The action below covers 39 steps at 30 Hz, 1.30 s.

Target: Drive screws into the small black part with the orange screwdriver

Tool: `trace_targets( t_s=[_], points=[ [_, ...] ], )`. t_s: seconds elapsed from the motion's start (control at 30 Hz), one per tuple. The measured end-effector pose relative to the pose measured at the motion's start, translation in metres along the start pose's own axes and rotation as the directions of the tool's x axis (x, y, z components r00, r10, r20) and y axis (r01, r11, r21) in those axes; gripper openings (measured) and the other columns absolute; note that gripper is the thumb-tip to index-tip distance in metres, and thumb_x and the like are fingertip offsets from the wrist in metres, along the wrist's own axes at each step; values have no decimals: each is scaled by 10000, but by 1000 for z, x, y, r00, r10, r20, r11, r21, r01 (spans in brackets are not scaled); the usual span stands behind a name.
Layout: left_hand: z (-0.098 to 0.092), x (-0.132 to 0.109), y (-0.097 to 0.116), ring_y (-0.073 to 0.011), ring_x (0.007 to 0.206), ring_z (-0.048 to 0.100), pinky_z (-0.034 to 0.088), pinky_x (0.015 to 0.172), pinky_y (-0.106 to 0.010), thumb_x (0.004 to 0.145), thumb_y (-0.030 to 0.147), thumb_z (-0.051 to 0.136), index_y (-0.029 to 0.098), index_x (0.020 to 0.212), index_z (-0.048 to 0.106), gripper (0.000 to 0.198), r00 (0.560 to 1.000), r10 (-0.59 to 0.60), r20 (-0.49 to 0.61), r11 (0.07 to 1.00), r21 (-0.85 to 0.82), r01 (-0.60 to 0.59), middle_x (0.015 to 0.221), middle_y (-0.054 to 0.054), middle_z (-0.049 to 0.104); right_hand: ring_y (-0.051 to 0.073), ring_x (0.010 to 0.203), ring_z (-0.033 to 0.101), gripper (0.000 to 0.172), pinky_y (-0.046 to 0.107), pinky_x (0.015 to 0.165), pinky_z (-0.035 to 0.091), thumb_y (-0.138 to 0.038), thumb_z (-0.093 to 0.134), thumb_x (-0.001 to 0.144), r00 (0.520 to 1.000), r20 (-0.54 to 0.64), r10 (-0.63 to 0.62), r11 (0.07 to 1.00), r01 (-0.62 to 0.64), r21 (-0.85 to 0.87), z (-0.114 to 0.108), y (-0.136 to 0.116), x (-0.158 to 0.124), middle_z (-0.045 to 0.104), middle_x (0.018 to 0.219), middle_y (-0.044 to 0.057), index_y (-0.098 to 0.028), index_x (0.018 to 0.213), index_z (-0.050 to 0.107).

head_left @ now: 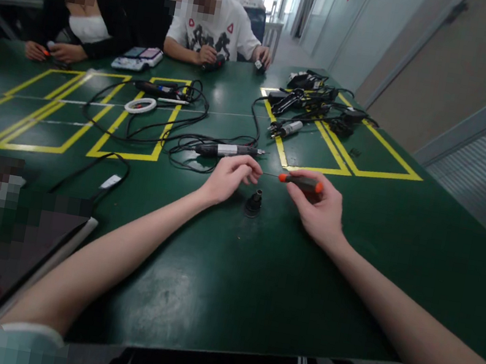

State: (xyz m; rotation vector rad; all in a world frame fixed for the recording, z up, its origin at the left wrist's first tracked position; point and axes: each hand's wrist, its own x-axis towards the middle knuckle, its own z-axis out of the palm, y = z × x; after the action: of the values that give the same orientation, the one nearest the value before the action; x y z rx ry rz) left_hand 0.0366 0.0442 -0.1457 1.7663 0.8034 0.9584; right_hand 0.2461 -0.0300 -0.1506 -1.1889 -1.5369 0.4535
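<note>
Right hand (319, 212) pinching the orange-ended screwdriver (302, 183), centre-right, its long axis pointing leftward at the curled left hand (230, 181); whether that grip pinches anything, I can't tell. Black part (253, 205) stands mid-frame on the surface (215, 289), nearer the left hand.

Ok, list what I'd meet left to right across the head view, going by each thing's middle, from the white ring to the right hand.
White ring → left hand → small black part → orange-and-grey screwdriver → right hand, holding that screwdriver.
</note>
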Motion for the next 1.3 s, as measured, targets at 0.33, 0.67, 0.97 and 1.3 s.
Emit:
trace_targets(
  t_s=[0.33, 0.67, 0.97, 1.3],
  points=[
    [4, -29, 9, -150, 819, 656, 520, 744, -256, 677, 459, 927, 144, 942, 746, 450, 980, 2, 197, 988, 151, -32, 906, -41, 742, 147, 590, 521, 214, 313, 573, 443, -424, 751, 905, 966, -246, -72, 997, 66, -36, -26, -9, 30, 574, 746, -14, -245, 903, 633],
    [-7, -45, 3, -191, 1021, 717, 533, 1046, -361, 700, 289, 906, 120, 1081, 765, 441, 958, -157, 241, 985, -39, 171, 1086, -79, 790, 125, 548, 488, 255, 290, 538, 399, -356, 659, 954, 840, 18, -542, 832, 540, -128, -21, -103, 69, 559, 622, -35, -242, 730, 610],
    [-4, -41, 13, -172, 944, 711, 546, 923, -305, 768, 181, 721, 131, 1094, 774, 334, 946, -101, 309, 993, 95, 75, 1051, -52, 801, 125, 556, 526, 215, 293, 593, 434, -347, 676, 964, 801, 300, -518, 810, 572, -131, -12, -106, 73, 530, 632, -48, -246, 801, 579],
    [-4, -40, 14, -173, 954, 715, 548, 919, -303, 736, 153, 683, 132, 1071, 771, 347, 939, -92, 332, 992, 108, 59, 1061, -49, 802, 176, 662, 580, 221, 315, 641, 439, -383, 673, 969, 813, 327, -483, 847, 528, -63, -9, -103, 76, 519, 656, -21, -248, 820, 584]
  ],
)
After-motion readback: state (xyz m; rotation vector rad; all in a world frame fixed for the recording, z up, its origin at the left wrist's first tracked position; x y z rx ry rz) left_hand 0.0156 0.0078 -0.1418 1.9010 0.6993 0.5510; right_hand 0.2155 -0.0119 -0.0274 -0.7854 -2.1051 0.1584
